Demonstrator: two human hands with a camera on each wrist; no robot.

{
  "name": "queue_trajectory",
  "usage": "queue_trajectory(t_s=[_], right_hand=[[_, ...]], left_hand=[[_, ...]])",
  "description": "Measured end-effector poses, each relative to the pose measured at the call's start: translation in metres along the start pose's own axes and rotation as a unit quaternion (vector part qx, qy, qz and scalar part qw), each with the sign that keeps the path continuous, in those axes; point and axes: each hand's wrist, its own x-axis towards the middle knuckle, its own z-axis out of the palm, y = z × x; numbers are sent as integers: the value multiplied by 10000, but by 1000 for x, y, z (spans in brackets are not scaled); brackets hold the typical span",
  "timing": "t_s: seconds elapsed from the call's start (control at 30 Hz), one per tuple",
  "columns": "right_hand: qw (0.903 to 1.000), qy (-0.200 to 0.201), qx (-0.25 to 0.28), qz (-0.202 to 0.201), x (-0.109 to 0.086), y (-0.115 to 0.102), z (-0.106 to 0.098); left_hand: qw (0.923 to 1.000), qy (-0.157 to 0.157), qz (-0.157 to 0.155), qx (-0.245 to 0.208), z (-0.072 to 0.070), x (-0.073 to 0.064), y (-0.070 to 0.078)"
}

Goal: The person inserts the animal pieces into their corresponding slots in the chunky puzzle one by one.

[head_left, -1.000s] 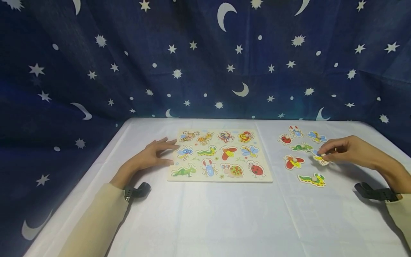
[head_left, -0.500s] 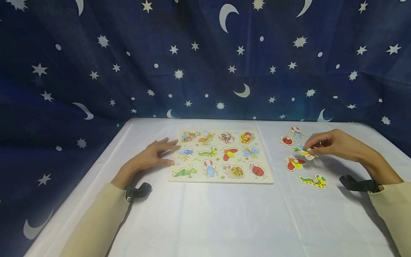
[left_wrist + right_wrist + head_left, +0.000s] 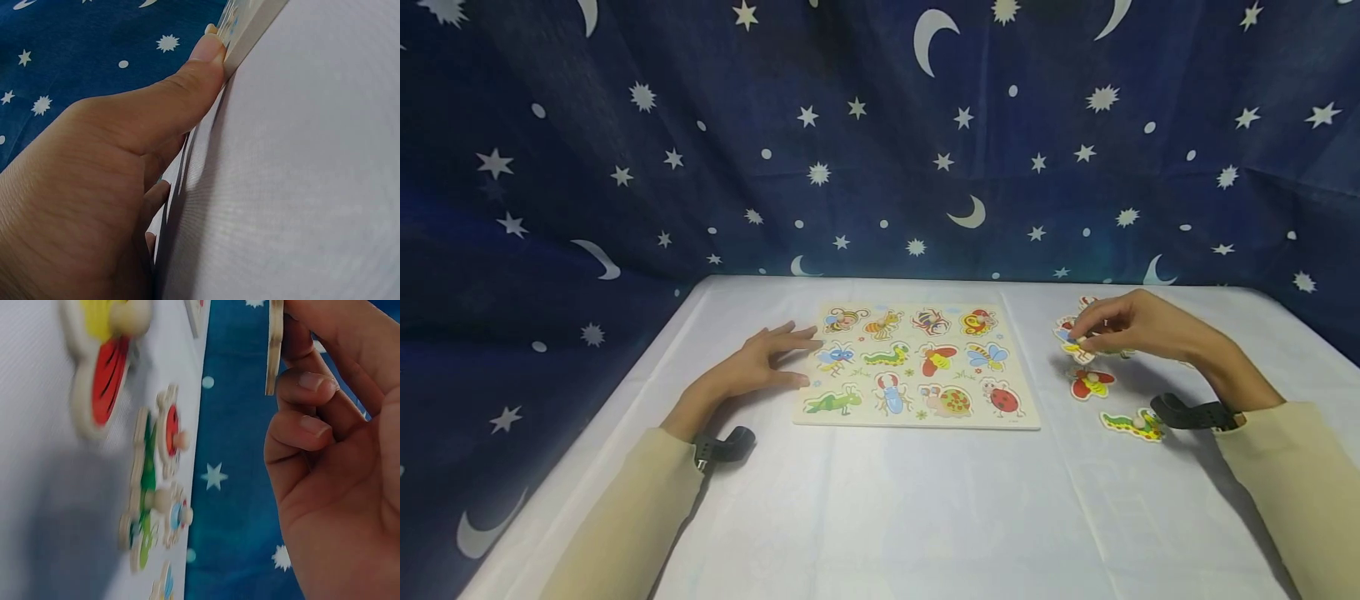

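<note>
fingers of the right hand (image 3: 1138,327) pinch a blue-and-yellow insect piece (image 3: 1078,348), raised off the white cloth (image 3: 880,508) to the right of the puzzle board (image 3: 955,422). nearer the person lie a red-winged piece (image 3: 1091,384) and a caterpillar piece (image 3: 1131,423) (both have knobs). the left hand (image 3: 752,362) is loosely spread, thumb touching the board's left edge. a ladybird piece (image 3: 172,428), a green piece (image 3: 149,459) and a blue beetle piece (image 3: 175,515) rest close together on the cloth.
</note>
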Motion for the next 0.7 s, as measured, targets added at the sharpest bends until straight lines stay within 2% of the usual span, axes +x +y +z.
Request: queue_trajectory(t_s=[0.13,0.43,0.7], right_hand=[[9999,-80,61,-134,12,-8,5],[9994,-265,219,-90,36,-25,20],[9973,-419,501,-340,55,-36,31]], left_hand=[[10000,-2,-39,27,0,0,0],[10000,-17,-45,80,0,1,-1],[9999,-18,-42,119,0,0,0]])
